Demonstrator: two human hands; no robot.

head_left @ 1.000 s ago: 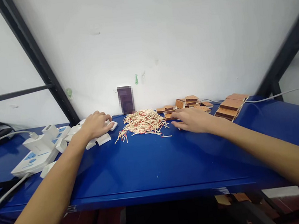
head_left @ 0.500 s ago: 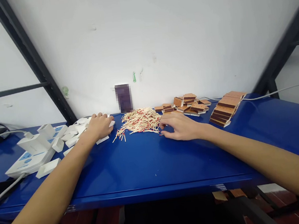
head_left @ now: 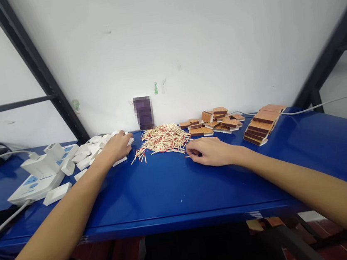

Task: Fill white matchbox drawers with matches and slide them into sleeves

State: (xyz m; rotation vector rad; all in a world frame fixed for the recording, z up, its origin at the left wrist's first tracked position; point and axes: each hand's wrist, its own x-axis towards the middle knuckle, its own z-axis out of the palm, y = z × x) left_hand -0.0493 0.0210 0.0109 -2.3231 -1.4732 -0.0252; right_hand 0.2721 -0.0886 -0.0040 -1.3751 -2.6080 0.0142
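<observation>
A heap of red-tipped matches [head_left: 166,139] lies on the blue table [head_left: 167,189] near the wall. On the left, my left hand [head_left: 120,145] rests on a pile of small white trays [head_left: 84,157]; its fingers curl over one, and how firmly is hidden. At the right edge of the heap, my right hand [head_left: 207,150] has its thumb and fingertips drawn together low over the table, beside a loose match. What lies between these fingertips is too small to make out. Brown matchbox sleeves [head_left: 222,120] are piled behind my right hand.
Stacked brown sleeves [head_left: 265,124] lean in a row at the right. A power strip [head_left: 35,185] with white chargers [head_left: 41,166] and cables is at the left. A blurred dark object [head_left: 144,113] stands against the wall. Black metal frame posts rise on both sides.
My right hand has moved slightly back towards me, and its thumb and fingers have closed together. Sleeves behind it now show more. My left hand has barely shifted.
</observation>
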